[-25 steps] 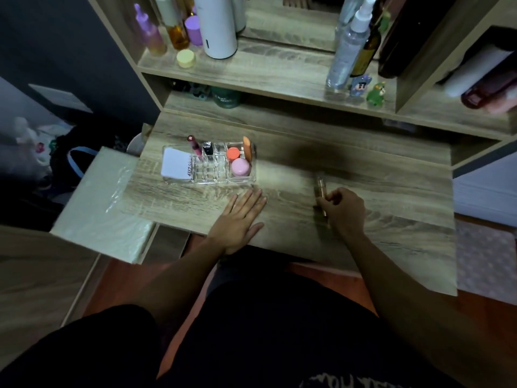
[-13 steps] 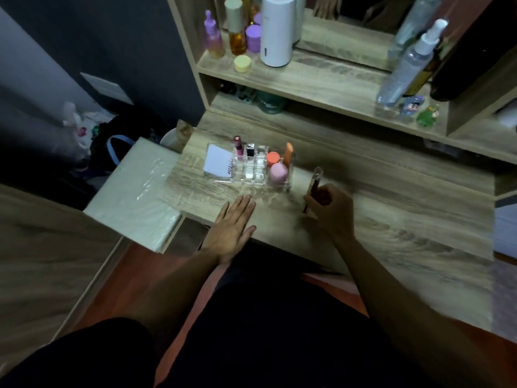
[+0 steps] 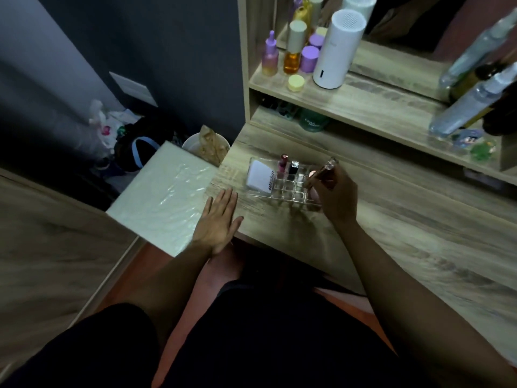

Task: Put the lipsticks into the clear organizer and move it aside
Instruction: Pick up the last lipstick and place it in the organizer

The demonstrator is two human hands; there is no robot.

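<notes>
The clear organizer [image 3: 282, 191] sits on the wooden desk [image 3: 405, 233] near its left end. A pink lipstick [image 3: 283, 163] and a black one [image 3: 293, 167] stand upright in its back slots, and a white pad [image 3: 258, 178] fills its left section. My right hand [image 3: 334, 196] hovers over the organizer's right part, holding a rose-gold lipstick [image 3: 321, 172] tilted, cap end up. It hides the items in the right compartment. My left hand [image 3: 218, 221] lies flat on the desk's front left corner, fingers spread, holding nothing.
A cream plastic-wrapped stool [image 3: 165, 197] stands against the desk's left side. Behind it are a white bin [image 3: 205, 148] and bags on the floor. The shelf [image 3: 363, 107] above carries bottles, a white cylinder [image 3: 337, 49], spray bottles and small figurines.
My right hand lifted the rose-gold lipstick off the desk and carried it left, over the organizer. My left hand stayed flat on the desk. The camera turned left.
</notes>
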